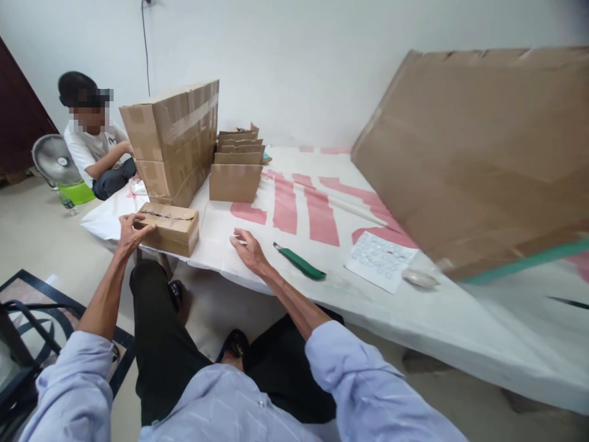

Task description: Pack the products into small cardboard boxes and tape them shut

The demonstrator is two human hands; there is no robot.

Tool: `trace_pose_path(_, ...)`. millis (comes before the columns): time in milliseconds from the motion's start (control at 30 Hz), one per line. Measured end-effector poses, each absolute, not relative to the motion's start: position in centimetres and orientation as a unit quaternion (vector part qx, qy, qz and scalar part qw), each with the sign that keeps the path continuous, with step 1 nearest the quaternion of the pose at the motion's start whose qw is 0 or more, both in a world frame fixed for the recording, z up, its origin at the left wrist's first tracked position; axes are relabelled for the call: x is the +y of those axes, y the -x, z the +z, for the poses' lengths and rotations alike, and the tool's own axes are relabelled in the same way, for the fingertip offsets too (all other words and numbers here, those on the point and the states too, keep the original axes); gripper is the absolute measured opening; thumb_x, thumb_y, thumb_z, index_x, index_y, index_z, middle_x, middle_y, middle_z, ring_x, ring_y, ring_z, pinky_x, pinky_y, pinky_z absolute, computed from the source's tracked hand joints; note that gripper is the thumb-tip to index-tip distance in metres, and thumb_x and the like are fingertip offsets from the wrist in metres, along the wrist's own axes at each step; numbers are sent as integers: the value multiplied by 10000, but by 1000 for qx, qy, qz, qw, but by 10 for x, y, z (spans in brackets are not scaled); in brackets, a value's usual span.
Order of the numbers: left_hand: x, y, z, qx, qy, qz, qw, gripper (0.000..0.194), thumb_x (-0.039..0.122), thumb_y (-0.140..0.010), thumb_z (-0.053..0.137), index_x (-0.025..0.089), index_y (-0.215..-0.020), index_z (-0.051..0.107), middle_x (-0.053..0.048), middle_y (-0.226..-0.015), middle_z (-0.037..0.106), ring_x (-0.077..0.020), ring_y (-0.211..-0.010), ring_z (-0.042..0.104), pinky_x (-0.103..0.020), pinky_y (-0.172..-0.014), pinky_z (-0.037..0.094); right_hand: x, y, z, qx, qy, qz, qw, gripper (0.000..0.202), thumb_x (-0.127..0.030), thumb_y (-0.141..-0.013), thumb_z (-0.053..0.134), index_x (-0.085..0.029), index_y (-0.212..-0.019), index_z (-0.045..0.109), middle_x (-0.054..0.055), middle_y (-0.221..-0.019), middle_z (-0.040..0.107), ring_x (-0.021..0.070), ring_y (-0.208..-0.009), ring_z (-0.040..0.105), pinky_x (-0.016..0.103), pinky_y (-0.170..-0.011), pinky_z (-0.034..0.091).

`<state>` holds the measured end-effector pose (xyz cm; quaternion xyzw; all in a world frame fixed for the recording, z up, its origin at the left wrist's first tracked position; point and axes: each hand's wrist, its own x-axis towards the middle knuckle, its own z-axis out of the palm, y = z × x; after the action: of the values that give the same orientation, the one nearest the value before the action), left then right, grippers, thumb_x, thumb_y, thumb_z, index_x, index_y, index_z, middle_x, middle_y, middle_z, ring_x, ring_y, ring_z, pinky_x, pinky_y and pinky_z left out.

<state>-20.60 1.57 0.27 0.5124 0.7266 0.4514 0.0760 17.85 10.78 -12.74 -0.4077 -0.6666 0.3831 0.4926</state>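
Note:
A small taped cardboard box (177,232) lies on the near left edge of the cloth-covered table, its top flap seam a little ragged. My left hand (132,232) grips the left end of this box, thumb along the front and fingers toward the back corner. To the right of the box, my right hand (250,250) is held over the table edge with its fingers apart and nothing in them. A green utility knife (301,264) rests on the cloth just right of that hand.
Stacked cardboard boxes (177,138) stand behind the small box, beside several upright cardboard pieces (235,183). A printed sheet (381,261) and a pale rounded object (420,279) lie right. A large cardboard panel (483,153) leans at right. Another person (99,144) crouches at left by a fan (56,161).

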Motion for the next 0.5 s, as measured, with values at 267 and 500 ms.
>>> trace_pose_path(267,-6,111,-24,574,-654,462,176,662,487,-727,903,291,-1321,686,-82,-1334,536,-304,-1229,622,-465,-972,599,82,-198,-90,-632,395,417,521,801,-807,-909,592,-195,-1414,703,168,-1467,710,339,-1328,662,522,-1150,541)
trace_pose_path(500,24,106,-43,483,-656,461,352,1267,523,-580,993,329,-1666,370,-209,-1713,406,-461,-1525,486,-603,-1090,558,82,-234,-78,-622,441,374,528,770,-760,-869,621,-145,-1313,751,182,-1366,765,373,-1288,678,527,-1145,536)
